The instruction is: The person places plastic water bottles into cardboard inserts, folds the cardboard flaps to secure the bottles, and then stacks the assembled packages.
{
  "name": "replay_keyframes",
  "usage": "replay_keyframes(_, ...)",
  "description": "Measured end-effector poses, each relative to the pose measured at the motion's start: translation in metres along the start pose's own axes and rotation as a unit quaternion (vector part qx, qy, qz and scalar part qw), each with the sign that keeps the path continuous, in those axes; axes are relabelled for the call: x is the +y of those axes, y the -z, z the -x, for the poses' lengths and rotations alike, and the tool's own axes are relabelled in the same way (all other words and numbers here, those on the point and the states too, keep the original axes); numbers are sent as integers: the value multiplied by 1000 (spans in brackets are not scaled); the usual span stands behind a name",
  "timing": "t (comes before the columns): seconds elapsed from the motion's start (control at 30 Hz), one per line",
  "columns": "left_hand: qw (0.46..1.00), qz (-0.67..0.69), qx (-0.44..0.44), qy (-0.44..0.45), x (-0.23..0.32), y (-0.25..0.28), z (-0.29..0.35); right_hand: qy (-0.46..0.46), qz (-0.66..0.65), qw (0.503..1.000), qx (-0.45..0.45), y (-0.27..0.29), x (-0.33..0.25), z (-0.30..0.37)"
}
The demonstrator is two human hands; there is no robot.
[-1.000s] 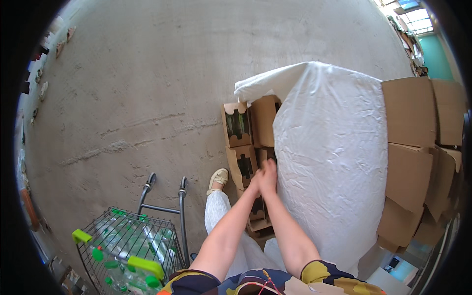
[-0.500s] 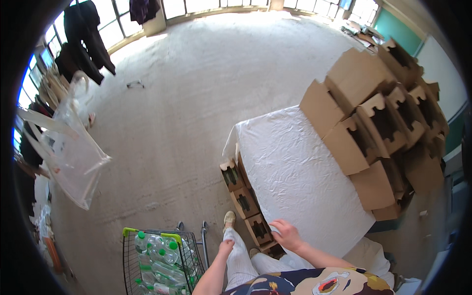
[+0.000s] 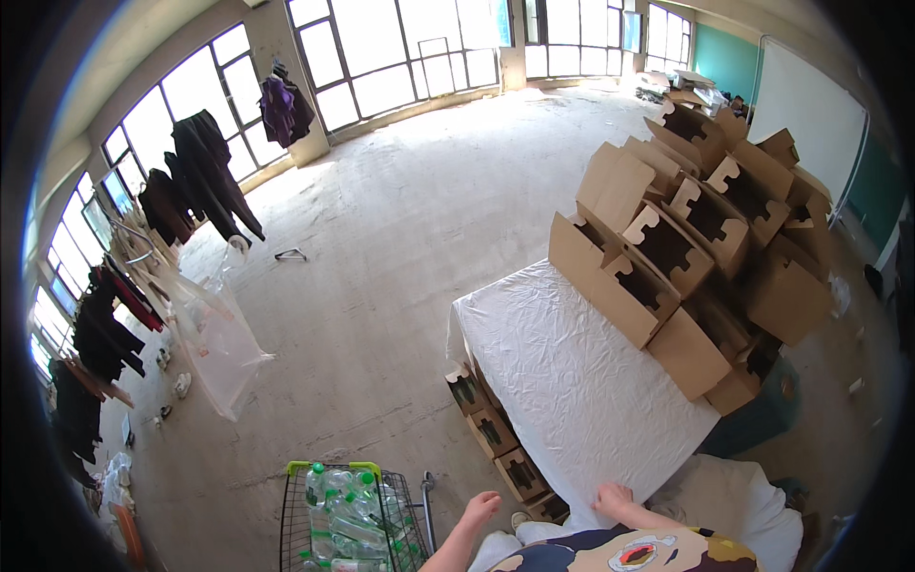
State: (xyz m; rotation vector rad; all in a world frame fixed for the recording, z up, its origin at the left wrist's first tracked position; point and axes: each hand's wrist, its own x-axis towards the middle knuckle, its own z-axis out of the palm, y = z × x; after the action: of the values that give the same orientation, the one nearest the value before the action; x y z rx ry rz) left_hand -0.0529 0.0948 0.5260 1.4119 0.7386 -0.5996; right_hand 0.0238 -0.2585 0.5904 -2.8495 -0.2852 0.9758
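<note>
My left hand (image 3: 481, 508) hangs in the air between the wire cart and the table, fingers curled, with nothing visible in it. My right hand (image 3: 615, 500) is closed in a loose fist at the near edge of the table, over the wrinkled white sheet (image 3: 572, 381) that covers it; no object shows in its fingers. Along the table's left side stands a row of brown cardboard boxes (image 3: 494, 431) with notched openings. Left of me, the black wire cart (image 3: 294, 524) with green corners holds several clear plastic bottles (image 3: 348, 520) with green caps.
A heap of open brown cardboard boxes (image 3: 667, 250) covers the table's far right end. Dark clothes (image 3: 205, 172) and a clear plastic bag (image 3: 217, 348) hang on the left. A white bundle (image 3: 729, 505) lies to the right, and a small metal frame (image 3: 291, 255) sits on the concrete floor.
My view has tilted up, showing more windows. My right hand has gone from spread fingers by the boxes to a loose fist nearer me. My left hand has moved away from my leg.
</note>
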Motion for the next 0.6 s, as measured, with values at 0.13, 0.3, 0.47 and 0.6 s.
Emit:
replay_keyframes(0.13,999,-4,-18,-30,21,-7,32,-20,7,999,-28,4,-8,9)
replay_keyframes(0.3,997,10,-33,-68,-2,3,52,-60,36,998,-3,-9,-18,9)
replay_keyframes(0.47,997,-6,-50,-55,-20,8,96,-79,25,992,91,-42,-9,2)
replay_keyframes(0.6,998,-29,-45,-35,-50,17,108,-84,9,992,93,-32,-43,24)
